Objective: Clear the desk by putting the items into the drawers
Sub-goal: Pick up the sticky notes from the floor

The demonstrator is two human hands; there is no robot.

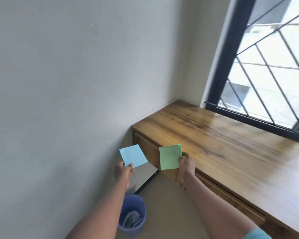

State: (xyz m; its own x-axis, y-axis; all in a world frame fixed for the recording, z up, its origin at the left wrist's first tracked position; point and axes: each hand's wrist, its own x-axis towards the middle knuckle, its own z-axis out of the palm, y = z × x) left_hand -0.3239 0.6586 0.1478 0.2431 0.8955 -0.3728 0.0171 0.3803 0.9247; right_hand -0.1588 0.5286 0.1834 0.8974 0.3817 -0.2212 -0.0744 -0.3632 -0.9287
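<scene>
My left hand grips a light blue folded paper pad by its lower corner, held in the air left of the desk's end. My right hand pinches a green folded paper pad by its right edge, over the desk's front left corner. The wooden desk runs from the wall corner toward the lower right under the window. Closed drawer fronts show along the desk's front face below the top. The frame is blurred.
A blue bin with crumpled paper inside stands on the floor below my left arm, beside a black desk leg. A plain wall fills the left. A barred window sits behind the desk.
</scene>
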